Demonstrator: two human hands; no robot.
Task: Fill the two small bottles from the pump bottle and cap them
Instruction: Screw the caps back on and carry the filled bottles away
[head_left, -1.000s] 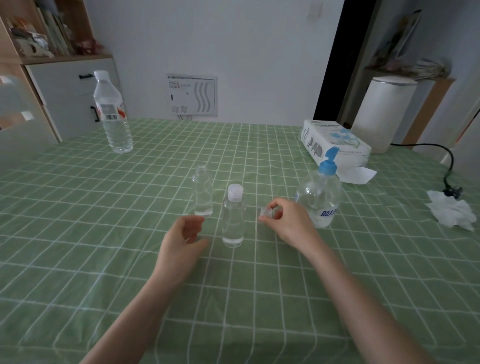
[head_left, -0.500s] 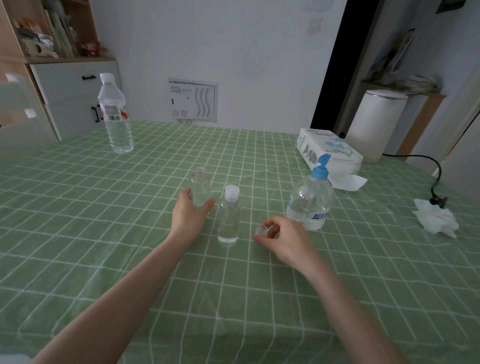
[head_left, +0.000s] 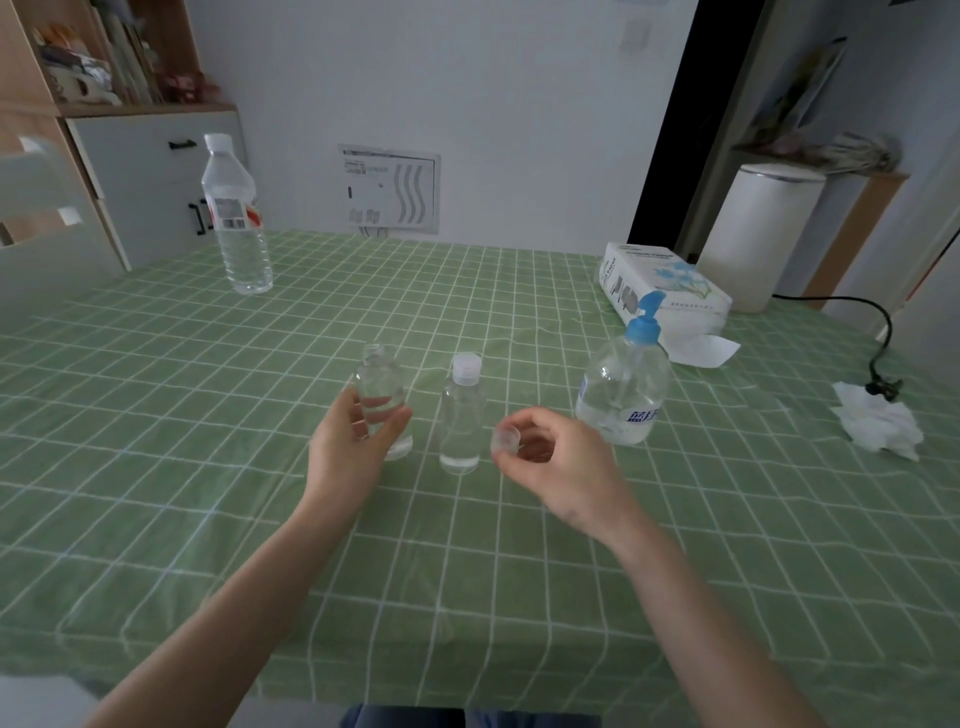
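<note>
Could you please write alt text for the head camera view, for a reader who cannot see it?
A person's left hand grips an uncapped small bottle on a green checked tablecloth while the right hand holds its clear cap beside a second, capped small bottle. A blue-topped pump bottle stands to the right.

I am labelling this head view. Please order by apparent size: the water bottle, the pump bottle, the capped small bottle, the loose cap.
1-2. Water bottle and pump bottle: unsure, the water bottle stands farther away.
3. Capped small bottle.
4. Loose cap, in the right hand.
</note>
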